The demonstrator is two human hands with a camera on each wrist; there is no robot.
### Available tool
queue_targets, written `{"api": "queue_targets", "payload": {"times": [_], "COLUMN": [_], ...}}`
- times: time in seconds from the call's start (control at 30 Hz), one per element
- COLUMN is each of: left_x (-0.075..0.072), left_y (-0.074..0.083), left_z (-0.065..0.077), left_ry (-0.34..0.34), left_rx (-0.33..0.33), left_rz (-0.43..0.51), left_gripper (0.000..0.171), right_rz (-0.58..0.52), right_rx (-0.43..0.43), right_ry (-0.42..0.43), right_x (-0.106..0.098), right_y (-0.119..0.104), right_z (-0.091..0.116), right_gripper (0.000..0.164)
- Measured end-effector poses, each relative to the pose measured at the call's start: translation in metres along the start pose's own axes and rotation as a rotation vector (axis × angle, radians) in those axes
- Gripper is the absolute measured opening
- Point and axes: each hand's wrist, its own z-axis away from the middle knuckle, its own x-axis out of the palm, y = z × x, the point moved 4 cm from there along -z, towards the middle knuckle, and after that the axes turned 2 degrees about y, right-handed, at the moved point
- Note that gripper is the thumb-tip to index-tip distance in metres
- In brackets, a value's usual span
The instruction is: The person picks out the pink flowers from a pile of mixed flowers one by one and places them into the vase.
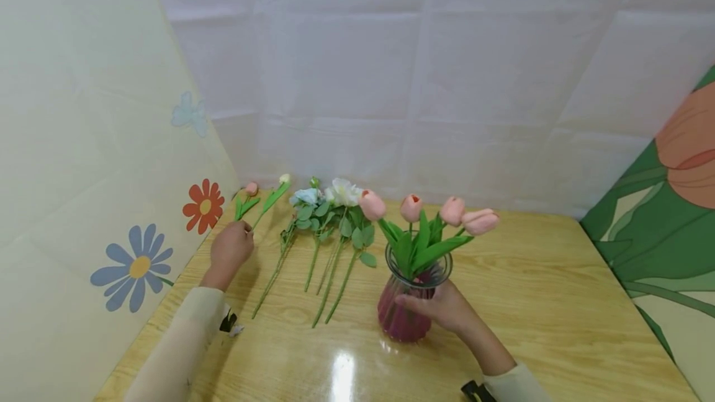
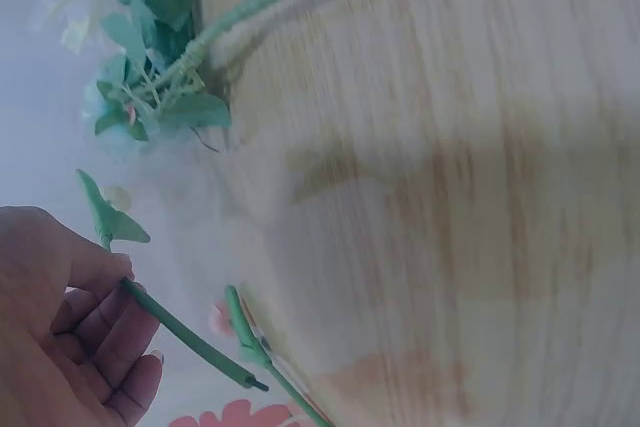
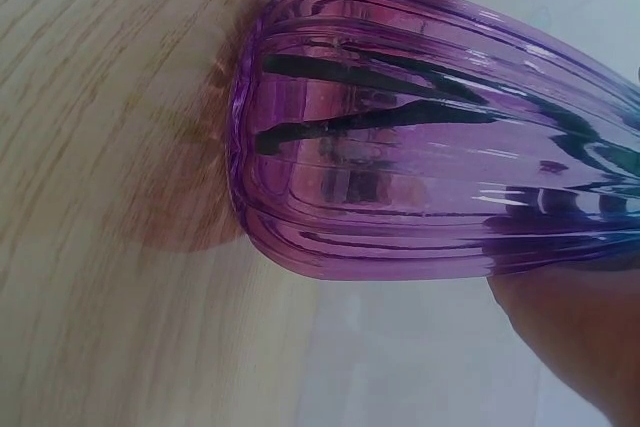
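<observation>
My left hand [image 1: 231, 245] is at the far left of the table, pinching the green stem [image 2: 190, 335] of a white tulip [image 1: 285, 178] between thumb and fingers. Just beside it, a pink tulip [image 1: 251, 189] lies near the left wall. With my right hand [image 1: 441, 308] I hold the ribbed glass vase [image 1: 403, 318], purple-pink at the body and clear at the rim. It stands upright on the table, and several pink tulips [image 1: 411, 208] lean out of its mouth. Their dark stems [image 3: 350, 127] show through the glass in the right wrist view.
Between my hands lie several long-stemmed flowers, among them a pale blue bloom [image 1: 307, 196] and a white one [image 1: 343, 192], with leafy stems pointing toward me. The wooden table [image 1: 536, 303] meets a white cloth backdrop [image 1: 357, 79] behind, with flower-printed panels on both sides.
</observation>
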Motion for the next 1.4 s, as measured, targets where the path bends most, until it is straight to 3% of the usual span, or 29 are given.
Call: {"api": "queue_targets", "payload": {"times": [0.43,0.67,1.17,1.4], "left_x": [0.002,0.003,0.022,0.031], "left_y": [0.028,0.046,0.08,0.086], "left_z": [0.007,0.013,0.023,0.026], "left_ry": [0.048,0.07,-0.002,0.02], "left_rx": [0.077,0.153,0.177,0.214], "left_rz": [0.043,0.074,0.106,0.092], "left_gripper": [0.025,0.022,0.021,0.02], "right_rz": [0.001,-0.009,-0.01,-0.01], "right_rx": [0.004,-0.004,0.016,0.006], "right_ry": [-0.001,-0.006,-0.014,-0.014], "right_x": [0.0,0.0,0.0,0.0], "right_y": [0.002,0.003,0.004,0.004], "right_z": [0.0,0.0,-0.001,-0.001], "right_gripper": [0.077,0.077,0.077,0.077]}}
